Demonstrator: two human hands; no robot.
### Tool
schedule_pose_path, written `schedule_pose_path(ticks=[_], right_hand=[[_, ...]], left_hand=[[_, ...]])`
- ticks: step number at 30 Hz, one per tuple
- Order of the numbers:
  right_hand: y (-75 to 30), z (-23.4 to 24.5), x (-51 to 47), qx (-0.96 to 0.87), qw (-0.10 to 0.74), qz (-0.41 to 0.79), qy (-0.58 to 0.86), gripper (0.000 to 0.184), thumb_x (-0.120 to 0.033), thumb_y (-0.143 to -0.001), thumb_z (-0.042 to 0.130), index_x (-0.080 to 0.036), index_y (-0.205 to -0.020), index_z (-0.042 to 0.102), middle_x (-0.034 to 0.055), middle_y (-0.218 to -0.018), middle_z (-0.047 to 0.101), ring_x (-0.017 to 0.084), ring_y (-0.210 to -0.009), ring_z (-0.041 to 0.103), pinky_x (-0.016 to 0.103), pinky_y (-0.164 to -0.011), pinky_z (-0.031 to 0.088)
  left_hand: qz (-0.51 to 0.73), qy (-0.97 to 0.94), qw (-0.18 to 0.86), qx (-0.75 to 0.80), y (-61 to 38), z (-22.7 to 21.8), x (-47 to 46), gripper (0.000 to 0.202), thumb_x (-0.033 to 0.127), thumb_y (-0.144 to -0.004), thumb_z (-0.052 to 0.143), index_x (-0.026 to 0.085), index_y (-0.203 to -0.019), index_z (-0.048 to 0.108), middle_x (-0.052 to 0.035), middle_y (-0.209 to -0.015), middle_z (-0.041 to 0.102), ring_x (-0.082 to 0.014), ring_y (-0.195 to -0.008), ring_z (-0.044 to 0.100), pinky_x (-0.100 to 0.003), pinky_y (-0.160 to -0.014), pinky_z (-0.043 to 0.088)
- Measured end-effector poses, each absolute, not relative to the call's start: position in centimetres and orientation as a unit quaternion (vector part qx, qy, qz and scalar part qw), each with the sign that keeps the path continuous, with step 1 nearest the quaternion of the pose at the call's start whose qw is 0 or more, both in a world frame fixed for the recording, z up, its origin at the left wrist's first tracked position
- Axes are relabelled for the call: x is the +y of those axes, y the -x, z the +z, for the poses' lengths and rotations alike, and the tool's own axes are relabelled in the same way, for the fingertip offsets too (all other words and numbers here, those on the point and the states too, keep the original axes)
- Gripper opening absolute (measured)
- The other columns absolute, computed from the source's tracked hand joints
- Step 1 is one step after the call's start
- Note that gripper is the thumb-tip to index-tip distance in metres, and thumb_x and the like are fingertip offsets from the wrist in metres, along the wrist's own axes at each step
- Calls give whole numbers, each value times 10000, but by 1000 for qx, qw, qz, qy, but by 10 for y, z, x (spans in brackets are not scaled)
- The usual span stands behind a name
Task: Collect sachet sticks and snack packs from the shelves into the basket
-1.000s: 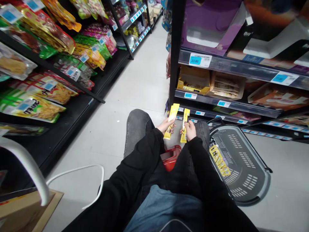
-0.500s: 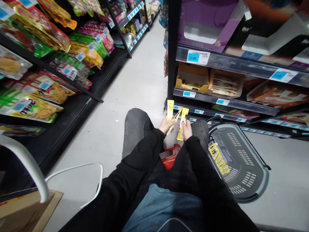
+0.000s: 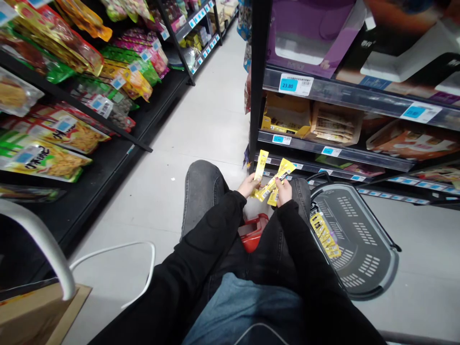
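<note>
Yellow sachets (image 3: 275,180) fanned between both, left hand (image 3: 249,185) and right hand (image 3: 285,191) each gripping some

The print on the yellow sachets (image 3: 275,184) is too small to read; how many of them the left hand (image 3: 247,185) and right hand (image 3: 285,190) grip cannot be counted, since they overlap; both palms are turned away; the red object (image 3: 253,231) between the knees is mostly hidden by the black sleeves, so its kind is unclear; the grey basket (image 3: 362,254) has its near rim partly covered by the right arm; the sachets inside it (image 3: 324,233) are perhaps the same sort; the white tube (image 3: 39,244) and cardboard box (image 3: 43,314) are cut off at the left edge.
</note>
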State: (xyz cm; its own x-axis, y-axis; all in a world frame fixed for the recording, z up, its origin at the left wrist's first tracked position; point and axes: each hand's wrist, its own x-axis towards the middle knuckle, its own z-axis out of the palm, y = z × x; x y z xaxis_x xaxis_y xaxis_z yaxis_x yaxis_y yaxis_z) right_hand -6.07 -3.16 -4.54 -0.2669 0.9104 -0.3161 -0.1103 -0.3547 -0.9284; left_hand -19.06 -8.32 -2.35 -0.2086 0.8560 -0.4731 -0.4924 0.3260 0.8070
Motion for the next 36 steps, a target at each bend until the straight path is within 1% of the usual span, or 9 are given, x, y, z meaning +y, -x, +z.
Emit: schedule_pose_path(ticks=[6,9,12,17,21,24,27,32,36], right_hand=[[56,-29,-32,-379,416,680,470,395,-457,-563,718,-181,-765,519,-37,-660,572,103,-593,538,258,-611,469],[56,-27,-34,-358,412,703,456,409,-468,-558,728,-184,-762,513,-46,-635,562,101,-562,534,257,-580,470],[55,-27,-32,-317,438,705,459,417,-453,-563,744,-186,-784,512,-49,-638,572,99,-571,548,251,-586,474],[51,-31,-27,-286,451,706,464,427,-442,-563,756,-191,-800,505,-55,-635,575,104,-571,558,260,-593,485],[51,-32,-27,-309,441,698,472,414,-427,-546,757,-183,-788,524,-50,-642,587,103,-570,550,256,-586,478],[53,-35,-28,-337,428,684,485,390,-410,-550,741,-176,-784,536,-40,-658,597,114,-597,564,271,-616,487],[53,-39,-27,-356,421,672,493,361,-401,-561,727,-170,-769,543,-33,-655,597,122,-606,567,280,-625,485],[53,-41,-28,-363,415,682,480,363,-396,-577,728,-158,-800,570,-12,-705,630,122,-612,571,283,-642,485],[54,-35,-31,-369,401,706,452,378,-412,-574,734,-167,-812,573,-16,-685,629,133,-597,579,301,-639,498]], left_hand=[[544,-125,652,513,197,-16,-87,265,213,-731,652,144,-917,477,-62,-810,639,-160,-631,625,-288,-554,504],[533,-110,680,492,195,-15,-87,182,309,-843,524,144,-915,491,-86,-787,650,-116,-488,551,-245,-454,446],[534,-80,712,448,195,-12,-87,244,356,-913,393,141,-920,507,-95,-782,646,-100,-489,537,-233,-475,453],[549,-86,713,428,198,-5,-91,218,216,-817,576,168,-1028,545,-23,-749,606,-106,-570,570,-264,-575,511],[532,-110,692,475,196,-7,-92,232,161,-713,699,111,-907,582,15,-623,520,-97,-543,542,-253,-539,502],[536,-123,655,518,192,-14,-88,255,198,-685,746,122,-781,522,48,-575,478,-70,-476,490,-233,-496,470],[543,-133,629,540,186,-21,-85,248,309,-765,678,140,-755,497,59,-529,454,-62,-431,446,-216,-463,423],[546,-154,626,535,184,-22,-84,242,277,-704,717,112,-818,582,14,-617,578,-99,-553,544,-234,-572,460],[531,-160,632,541,188,-22,-86,278,247,-648,757,102,-828,604,-20,-667,638,-127,-552,571,-261,-559,464]])
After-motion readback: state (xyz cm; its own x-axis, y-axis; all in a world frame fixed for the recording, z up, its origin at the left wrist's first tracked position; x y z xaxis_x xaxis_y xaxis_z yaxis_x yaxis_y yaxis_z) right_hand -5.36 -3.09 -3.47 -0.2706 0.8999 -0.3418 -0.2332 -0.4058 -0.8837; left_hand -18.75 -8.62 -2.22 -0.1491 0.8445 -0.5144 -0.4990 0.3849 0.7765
